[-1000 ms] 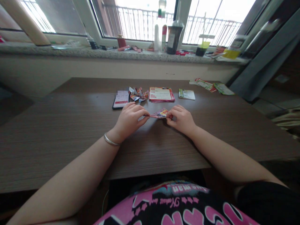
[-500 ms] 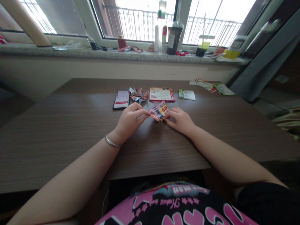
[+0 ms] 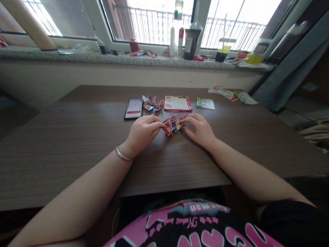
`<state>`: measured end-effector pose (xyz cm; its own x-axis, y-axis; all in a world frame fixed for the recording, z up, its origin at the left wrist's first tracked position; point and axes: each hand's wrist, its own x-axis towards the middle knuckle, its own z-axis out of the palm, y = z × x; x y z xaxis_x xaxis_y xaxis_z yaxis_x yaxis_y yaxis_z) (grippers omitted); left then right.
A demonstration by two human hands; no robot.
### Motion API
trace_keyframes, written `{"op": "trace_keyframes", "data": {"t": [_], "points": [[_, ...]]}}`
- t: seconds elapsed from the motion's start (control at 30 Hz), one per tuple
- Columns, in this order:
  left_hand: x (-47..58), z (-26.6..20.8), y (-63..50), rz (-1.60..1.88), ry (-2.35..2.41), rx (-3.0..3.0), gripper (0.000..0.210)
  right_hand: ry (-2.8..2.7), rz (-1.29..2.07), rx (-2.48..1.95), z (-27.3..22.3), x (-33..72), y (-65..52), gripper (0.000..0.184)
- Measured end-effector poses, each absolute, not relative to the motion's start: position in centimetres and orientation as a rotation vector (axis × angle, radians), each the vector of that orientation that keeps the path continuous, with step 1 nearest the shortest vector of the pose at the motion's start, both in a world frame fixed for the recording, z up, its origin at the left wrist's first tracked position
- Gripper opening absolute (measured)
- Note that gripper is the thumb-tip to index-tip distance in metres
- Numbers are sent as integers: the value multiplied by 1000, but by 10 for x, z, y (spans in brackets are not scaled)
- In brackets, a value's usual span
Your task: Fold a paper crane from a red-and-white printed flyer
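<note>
Between my hands is a folded piece of printed paper (image 3: pixel 172 125), red and pink with a yellow patch, just above the table. My left hand (image 3: pixel 145 129) pinches its left end between thumb and fingers. On the right, my right hand (image 3: pixel 199 130) has its thumb and fingertips closed on the paper's other end. Just behind lies a folded paper piece (image 3: pixel 153 103) with pointed flaps. Beside that one rests a stack of red-edged printed sheets (image 3: pixel 177 103). A phone (image 3: pixel 133 109) with a lit screen lies behind my left hand.
A small stack of green-and-white cards (image 3: pixel 205 103) lies right of the sheets. More printed leaflets (image 3: pixel 226 93) sit at the table's (image 3: pixel 77 147) far right corner. Along the windowsill (image 3: pixel 154 61) stand a dark cup (image 3: pixel 191 43), bottles and small items.
The paper has turned in my fingers: its yellow patch with numbers showed broadly before, and now a narrower, more folded shape shows. My right hand has shifted slightly.
</note>
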<state>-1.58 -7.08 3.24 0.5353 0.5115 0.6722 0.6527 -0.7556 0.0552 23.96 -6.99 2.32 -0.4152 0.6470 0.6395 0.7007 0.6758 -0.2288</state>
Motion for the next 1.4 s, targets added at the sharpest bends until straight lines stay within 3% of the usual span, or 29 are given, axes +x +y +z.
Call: {"op": "trace_keyframes", "data": {"t": [0.17, 0.67, 0.83, 0.9, 1.03, 1.4], "points": [[-13, 37, -75, -986, -908, -2576, 20, -2128, -163, -1036, 23, 242, -67, 29], [-13, 37, -76, -894, -786, -2715, 29, -2210, -103, -968, 24, 243, -67, 35], [-13, 37, -76, -892, -757, -2740, 28, -2267, -135, -968, 26, 241, -70, 49], [-13, 37, -77, -899, -744, -2736, 27, -2289, -144, -960, 26, 241, -70, 46], [-11, 39, -80, -928, -736, -2758, 26, -2242, -186, -971, 25, 242, -68, 18], [-12, 39, -82, -1129, -905, -2643, 15, -2446, -175, -918, 24, 242, -69, 20]]}}
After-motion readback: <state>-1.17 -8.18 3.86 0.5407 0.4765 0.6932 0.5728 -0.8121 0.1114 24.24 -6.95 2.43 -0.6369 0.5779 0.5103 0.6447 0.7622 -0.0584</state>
